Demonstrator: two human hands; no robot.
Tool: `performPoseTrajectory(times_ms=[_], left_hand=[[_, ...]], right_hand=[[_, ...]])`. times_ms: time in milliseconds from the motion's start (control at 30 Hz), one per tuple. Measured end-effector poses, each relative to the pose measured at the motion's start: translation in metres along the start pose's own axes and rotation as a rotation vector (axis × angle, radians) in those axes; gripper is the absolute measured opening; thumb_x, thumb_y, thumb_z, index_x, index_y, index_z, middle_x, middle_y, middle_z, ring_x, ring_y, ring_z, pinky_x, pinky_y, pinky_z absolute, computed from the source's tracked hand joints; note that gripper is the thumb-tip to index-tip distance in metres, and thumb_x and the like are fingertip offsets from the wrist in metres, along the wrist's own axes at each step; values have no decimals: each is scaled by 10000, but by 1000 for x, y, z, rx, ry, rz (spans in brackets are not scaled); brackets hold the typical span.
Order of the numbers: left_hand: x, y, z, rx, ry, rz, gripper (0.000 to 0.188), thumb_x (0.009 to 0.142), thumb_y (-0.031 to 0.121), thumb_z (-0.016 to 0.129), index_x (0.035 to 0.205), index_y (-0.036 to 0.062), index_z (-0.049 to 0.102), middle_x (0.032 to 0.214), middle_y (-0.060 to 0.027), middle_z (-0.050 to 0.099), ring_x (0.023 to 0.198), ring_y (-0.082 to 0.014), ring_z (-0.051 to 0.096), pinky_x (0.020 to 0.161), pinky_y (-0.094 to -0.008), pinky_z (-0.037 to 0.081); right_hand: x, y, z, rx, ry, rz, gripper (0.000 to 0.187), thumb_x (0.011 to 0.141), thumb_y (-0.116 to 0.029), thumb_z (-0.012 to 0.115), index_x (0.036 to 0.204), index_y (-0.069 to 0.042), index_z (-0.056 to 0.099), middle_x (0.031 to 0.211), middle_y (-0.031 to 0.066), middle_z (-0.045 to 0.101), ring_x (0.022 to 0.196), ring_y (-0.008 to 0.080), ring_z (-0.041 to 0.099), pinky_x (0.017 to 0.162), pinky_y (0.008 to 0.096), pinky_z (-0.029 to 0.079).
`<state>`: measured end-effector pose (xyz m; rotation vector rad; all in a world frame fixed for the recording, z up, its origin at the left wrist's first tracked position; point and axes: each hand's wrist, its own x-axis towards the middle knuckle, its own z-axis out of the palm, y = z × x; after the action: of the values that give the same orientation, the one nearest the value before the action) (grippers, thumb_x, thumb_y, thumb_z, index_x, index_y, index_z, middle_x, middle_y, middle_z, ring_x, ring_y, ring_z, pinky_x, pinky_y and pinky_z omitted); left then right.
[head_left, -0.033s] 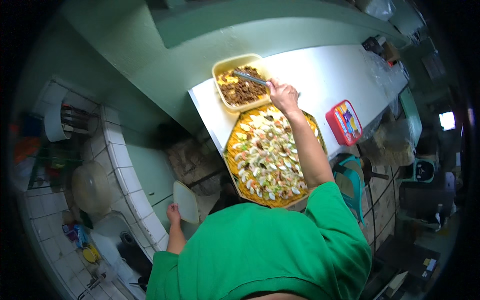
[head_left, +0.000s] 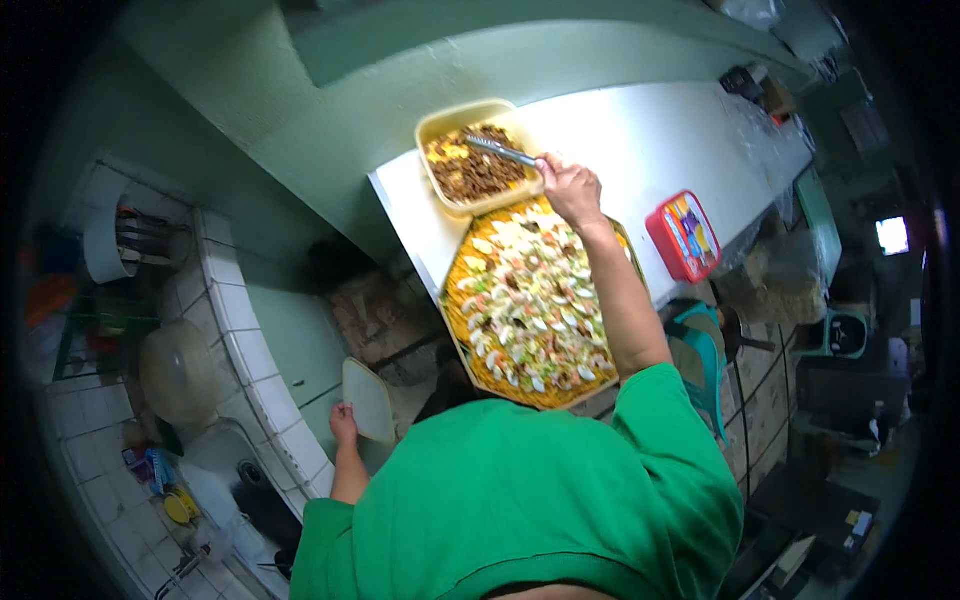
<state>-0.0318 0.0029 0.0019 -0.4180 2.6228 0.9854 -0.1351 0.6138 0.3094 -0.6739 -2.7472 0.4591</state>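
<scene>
Green walls (head_left: 200,115) are enclosing the scene. Almost nothing is changing from the picture just before; only the view is shifting slightly, so the work seems to be holding at the same point. A white table (head_left: 640,125) is stretching toward the far right, while a tiled counter (head_left: 260,345) is running along the left. A teal chair (head_left: 716,370) is standing at the table's near right. On the table, a big eight-sided tray (head_left: 453,338) is carrying yellow noodles (head_left: 465,270) under sliced eggs (head_left: 545,360); the right forearm (head_left: 630,295) is crossing above, hiding its right part. At its far left, a yellow tub (head_left: 465,115) is holding browned meat (head_left: 475,178). A red box (head_left: 685,237) is sitting just right of the tray. At near left, the left hand (head_left: 343,418) is gripping a pale lid (head_left: 368,402). The right hand (head_left: 572,190) is clasping tongs (head_left: 505,151), their tips reaching over the meat; whether they are pinching any, I cannot tell.
</scene>
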Motion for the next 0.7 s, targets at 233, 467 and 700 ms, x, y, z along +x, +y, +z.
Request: performPoseTrajectory(times_ms=[233,467,700], left_hand=[[-25,-14,9,-19,27,-76,237,910,246,633,934,11,634,835,-146,689,752,-228,641,723,-369,502],[-45,7,22,39,-11,43,266,888,260,652,949,2,623,835,-130,685,769,-248,640,734,-372,498],[-49,42,30,94,5,105,262,916,265,620,968,8,614,875,-136,675,804,-226,630,758,-348,490]], right_hand=[[-150,106,-106,124,175,-30,182,923,-193,583,935,-31,665,792,133,615,743,304,627,648,380,465],[-275,148,-109,78,67,190,196,926,-238,560,944,-90,685,851,114,636,779,343,638,670,428,497],[-291,151,-103,74,22,255,188,924,-226,556,946,-92,686,864,114,636,792,345,635,687,424,498]])
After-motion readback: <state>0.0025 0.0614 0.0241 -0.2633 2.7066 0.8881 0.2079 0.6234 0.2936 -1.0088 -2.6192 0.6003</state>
